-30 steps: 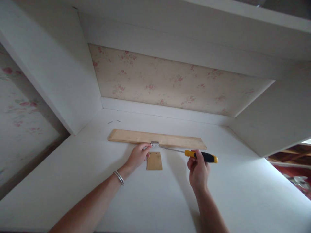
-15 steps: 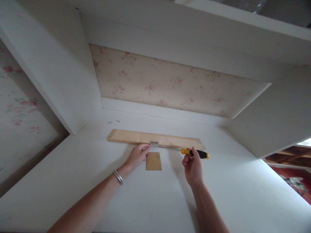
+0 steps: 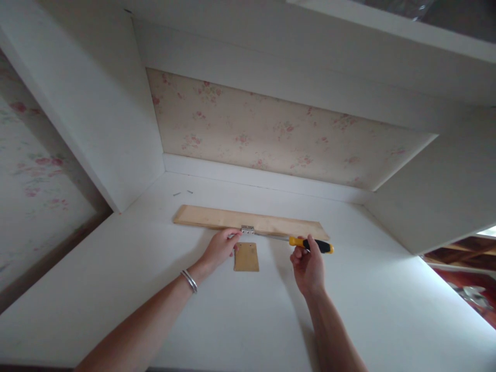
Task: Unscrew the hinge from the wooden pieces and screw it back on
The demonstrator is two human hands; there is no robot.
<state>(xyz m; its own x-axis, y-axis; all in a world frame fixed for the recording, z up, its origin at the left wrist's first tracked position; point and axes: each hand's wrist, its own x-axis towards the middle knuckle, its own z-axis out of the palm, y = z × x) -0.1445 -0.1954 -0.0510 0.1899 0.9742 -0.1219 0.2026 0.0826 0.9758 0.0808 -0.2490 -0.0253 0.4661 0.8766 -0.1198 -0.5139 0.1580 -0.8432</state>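
You had your right hand (image 3: 308, 266) closed around the screwdriver (image 3: 306, 243), tip at the hinge (image 3: 247, 230), which your left hand (image 3: 220, 248) steadied with fingertips, holding nothing; keeping the shaft in line mattered.

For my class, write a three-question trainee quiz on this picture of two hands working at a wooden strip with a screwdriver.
1. True or false: the right hand grips the screwdriver by its yellow and black handle.
2. What does the left hand touch?
A. the wooden strip by the metal hinge
B. the floral back panel
C. the small wooden plate
3. Fill in: the left wrist wears a ____.

Key: 1 true; 2 A; 3 bracelet.
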